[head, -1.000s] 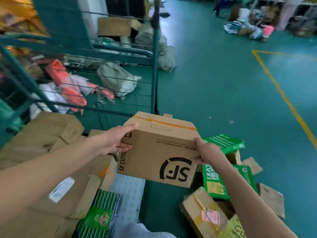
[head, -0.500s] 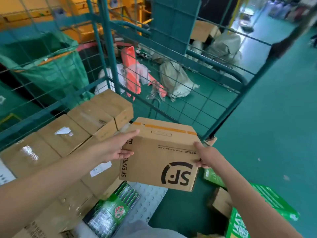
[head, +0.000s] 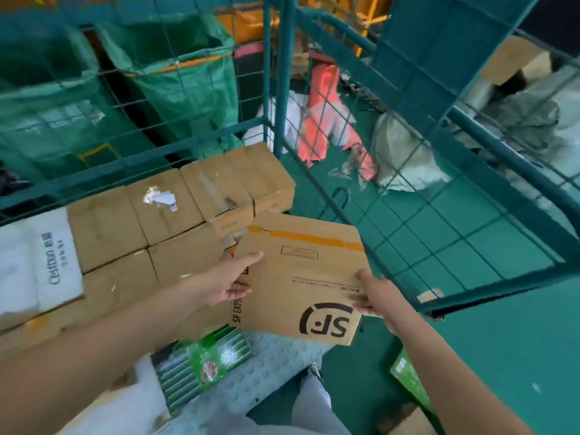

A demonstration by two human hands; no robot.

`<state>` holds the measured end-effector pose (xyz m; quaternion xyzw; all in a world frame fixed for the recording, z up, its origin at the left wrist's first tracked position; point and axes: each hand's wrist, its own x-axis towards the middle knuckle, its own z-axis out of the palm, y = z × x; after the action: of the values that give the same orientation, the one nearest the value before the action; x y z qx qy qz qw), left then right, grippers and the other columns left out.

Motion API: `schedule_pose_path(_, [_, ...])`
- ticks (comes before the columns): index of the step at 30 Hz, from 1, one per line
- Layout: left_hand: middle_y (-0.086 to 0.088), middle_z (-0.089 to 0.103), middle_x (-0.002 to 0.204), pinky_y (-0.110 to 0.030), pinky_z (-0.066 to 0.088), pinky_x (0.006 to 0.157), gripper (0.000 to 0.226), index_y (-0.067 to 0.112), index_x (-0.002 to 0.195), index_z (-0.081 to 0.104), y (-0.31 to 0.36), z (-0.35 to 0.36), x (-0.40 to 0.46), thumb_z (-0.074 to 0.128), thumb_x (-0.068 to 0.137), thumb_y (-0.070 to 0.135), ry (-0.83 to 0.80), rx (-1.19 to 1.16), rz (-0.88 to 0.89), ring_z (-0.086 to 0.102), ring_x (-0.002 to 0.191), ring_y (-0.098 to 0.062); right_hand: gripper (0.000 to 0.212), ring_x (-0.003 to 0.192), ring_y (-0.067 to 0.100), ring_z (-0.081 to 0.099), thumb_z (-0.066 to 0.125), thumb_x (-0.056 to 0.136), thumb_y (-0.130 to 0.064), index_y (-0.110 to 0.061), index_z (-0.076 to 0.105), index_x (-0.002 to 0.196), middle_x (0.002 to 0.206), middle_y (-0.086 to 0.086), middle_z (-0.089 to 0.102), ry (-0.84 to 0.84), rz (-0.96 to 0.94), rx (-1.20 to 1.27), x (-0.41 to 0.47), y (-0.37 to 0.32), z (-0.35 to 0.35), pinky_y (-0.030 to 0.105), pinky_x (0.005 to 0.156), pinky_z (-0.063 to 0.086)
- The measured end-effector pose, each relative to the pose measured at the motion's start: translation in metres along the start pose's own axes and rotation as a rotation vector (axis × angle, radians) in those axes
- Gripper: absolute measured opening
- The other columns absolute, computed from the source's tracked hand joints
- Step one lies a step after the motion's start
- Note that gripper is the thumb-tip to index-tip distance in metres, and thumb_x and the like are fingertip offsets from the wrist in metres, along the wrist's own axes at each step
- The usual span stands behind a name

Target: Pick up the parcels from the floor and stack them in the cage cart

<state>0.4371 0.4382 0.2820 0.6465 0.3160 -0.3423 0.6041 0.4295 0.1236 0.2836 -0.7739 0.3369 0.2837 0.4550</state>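
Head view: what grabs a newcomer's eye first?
The SF-printed carton, centre frame, held between the left hand and right hand. Behind it on the left, brown boxes stacked in the green cage cart; orange and grey sacks lie beyond its mesh.

Behind the mesh, big green sacks point(head: 175, 89) hang open with orange-trimmed rims. Further right, an orange-red bag point(head: 326, 98) lies on the green floor point(head: 518, 340), a grey-white sack point(head: 405, 152) slumps just beside it, and more pale sacks point(head: 533, 114) pile up beyond.
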Motion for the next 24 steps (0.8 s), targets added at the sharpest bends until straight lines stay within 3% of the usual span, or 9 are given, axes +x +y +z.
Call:
schedule_pose_path(3, [0.001,0.049,0.116,-0.039,0.062,0.091,0.085,0.025,0.148,0.034,0.005,0.015,0.019,0.077,0.083,0.06,0.059,-0.053,-0.065,0.069,0.109,-0.032,0.044,0.07,0.025,0.073,0.052,0.101,-0.045,-0.002,0.063,0.107,0.084,0.013,0.078,-0.054,-0.033,-0.028,0.038,-0.016,-0.012,0.041,0.08,0.065])
schedule_pose_path(8, [-0.004,0.058,0.119,-0.042,0.056,0.101,0.052,0.023,0.123,0.054,0.011,0.037,0.048,0.073,0.088,0.056,0.104,-0.15,-0.125,0.064,0.103,-0.028,0.034,0.078,0.027,0.076,0.051,0.098,-0.042,-0.012,0.065,0.091,0.089,0.016,0.076,-0.103,-0.151,-0.175,0.096,-0.053,-0.02,0.054,0.091,0.06])
schedule_pose_path(11, [0.001,0.06,0.12,-0.04,0.056,0.102,0.04,0.029,0.115,0.057,0.002,0.043,0.072,0.071,0.09,0.056,0.144,-0.204,-0.156,0.061,0.097,-0.025,0.038,0.082,0.03,0.075,0.051,0.095,-0.043,-0.009,0.064,0.086,0.083,0.016,0.076,-0.124,-0.18,-0.21,0.135,-0.067,-0.011,0.056,0.092,0.058])
schedule_pose_path(14, [-0.004,0.06,0.119,-0.041,0.055,0.104,0.042,0.026,0.114,0.057,-0.005,0.041,0.095,0.075,0.088,0.053,0.214,-0.266,-0.205,0.064,0.107,-0.028,0.039,0.08,0.025,0.073,0.049,0.096,-0.041,-0.007,0.066,0.087,0.085,0.015,0.074,-0.157,-0.177,-0.229,0.159,-0.075,0.002,0.053,0.091,0.057])
schedule_pose_path(18, [-0.002,0.06,0.117,-0.039,0.056,0.101,0.049,0.021,0.12,0.053,-0.012,0.039,0.131,0.076,0.088,0.05,0.27,-0.249,-0.216,0.063,0.104,-0.025,0.042,0.08,0.026,0.072,0.047,0.095,-0.043,-0.006,0.067,0.09,0.084,0.013,0.074,-0.194,-0.217,-0.275,0.195,-0.077,0.024,0.052,0.089,0.057])
schedule_pose_path(22, [-0.006,0.059,0.119,-0.037,0.062,0.087,0.06,0.019,0.124,0.041,-0.027,0.035,0.167,0.075,0.088,0.054,0.323,-0.102,-0.26,0.065,0.099,-0.02,0.046,0.077,0.029,0.064,0.041,0.098,-0.041,-0.001,0.065,0.098,0.083,0.015,0.071,-0.2,-0.25,-0.351,0.233,-0.076,0.043,0.042,0.074,0.05])
schedule_pose_path(24, [-0.014,0.065,0.117,-0.031,0.063,0.072,0.06,0.018,0.125,0.042,-0.037,0.032,0.186,0.073,0.089,0.054,0.32,-0.063,-0.307,0.065,0.085,-0.015,0.044,0.078,0.03,0.064,0.039,0.1,-0.043,-0.006,0.065,0.098,0.086,0.018,0.072,-0.193,-0.272,-0.384,0.252,-0.073,0.051,0.038,0.069,0.046])
